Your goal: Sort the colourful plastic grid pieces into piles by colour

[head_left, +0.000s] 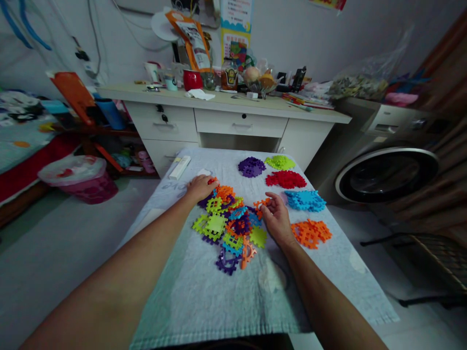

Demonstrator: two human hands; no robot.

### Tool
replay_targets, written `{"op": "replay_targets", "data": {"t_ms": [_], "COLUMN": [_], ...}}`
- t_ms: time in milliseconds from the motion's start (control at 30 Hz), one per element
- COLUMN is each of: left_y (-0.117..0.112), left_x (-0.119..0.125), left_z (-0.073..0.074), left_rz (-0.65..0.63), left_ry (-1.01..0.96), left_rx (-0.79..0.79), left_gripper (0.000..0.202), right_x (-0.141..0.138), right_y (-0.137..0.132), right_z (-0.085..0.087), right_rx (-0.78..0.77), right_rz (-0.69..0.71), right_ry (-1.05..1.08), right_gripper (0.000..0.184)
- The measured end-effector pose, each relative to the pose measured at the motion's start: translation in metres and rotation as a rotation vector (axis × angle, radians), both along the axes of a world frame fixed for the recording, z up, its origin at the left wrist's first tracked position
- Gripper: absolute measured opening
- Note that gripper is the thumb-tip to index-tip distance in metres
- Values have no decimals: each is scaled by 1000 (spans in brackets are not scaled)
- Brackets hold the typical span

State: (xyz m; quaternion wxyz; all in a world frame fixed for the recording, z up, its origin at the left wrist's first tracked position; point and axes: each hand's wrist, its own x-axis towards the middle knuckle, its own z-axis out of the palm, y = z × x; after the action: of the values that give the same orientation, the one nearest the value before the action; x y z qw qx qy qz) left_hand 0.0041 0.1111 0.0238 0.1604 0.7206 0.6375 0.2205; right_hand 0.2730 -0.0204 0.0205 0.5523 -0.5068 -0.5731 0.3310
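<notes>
Head view: five one-colour piles (286, 179) sit toward the table's (233, 311) right edge, one mixed pile (233, 226) remains; can't tell if fingers (273, 199) grip.

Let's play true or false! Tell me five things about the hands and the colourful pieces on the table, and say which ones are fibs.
1. The purple pile is farther from the person than the orange pile. True.
2. The blue pile lies between the purple pile and the green pile. False: it lies between the red pile and the orange pile.
3. The left hand is at the far edge of the mixed heap. True.
4. The right hand is on the washing machine. False: it is over the table, beside the mixed heap.
5. The mixed heap has only one colour. False: it shows green, orange, blue and purple pieces.
</notes>
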Motion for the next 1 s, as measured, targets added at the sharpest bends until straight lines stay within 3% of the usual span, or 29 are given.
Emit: {"op": "replay_targets", "data": {"t_ms": [167, 300, 400, 533, 667, 800, 933, 1000], "left_y": [-11, -30, -45, -67, -93, -119, -147, -160], "left_x": [13, 23, 29, 33, 28, 10, -5, -4], "left_z": [6, 12, 18, 28, 37, 28, 6, -2], "left_rz": [-239, -344, -384, -428, -335, -304, -326, -334], "left_ry": [-92, -155, -169, -136, -79, -43, 30, 66], "left_rx": [-32, -38, -28, 101, 172, 192, 127, 78], "left_gripper": [41, 45, 49, 54, 57, 67, 112, 125], "right_x": [2, 1, 2, 5, 8, 9, 10, 12], "right_y": [0, 1, 1, 1, 4, 6, 6, 5], "right_z": [2, 2, 1, -1, -3, -2, 4, 9], "right_rx": [-1, -9, -42, -88, -122, -158, -180, -175], "right_rz": [-43, -30, -30, -31, -1, 13, 15, -10], "right_ry": [-4, 27, 21, 14, 48, 237, 347, 356], "right_gripper": [40, 38, 35, 32, 30, 26, 29, 31]}}
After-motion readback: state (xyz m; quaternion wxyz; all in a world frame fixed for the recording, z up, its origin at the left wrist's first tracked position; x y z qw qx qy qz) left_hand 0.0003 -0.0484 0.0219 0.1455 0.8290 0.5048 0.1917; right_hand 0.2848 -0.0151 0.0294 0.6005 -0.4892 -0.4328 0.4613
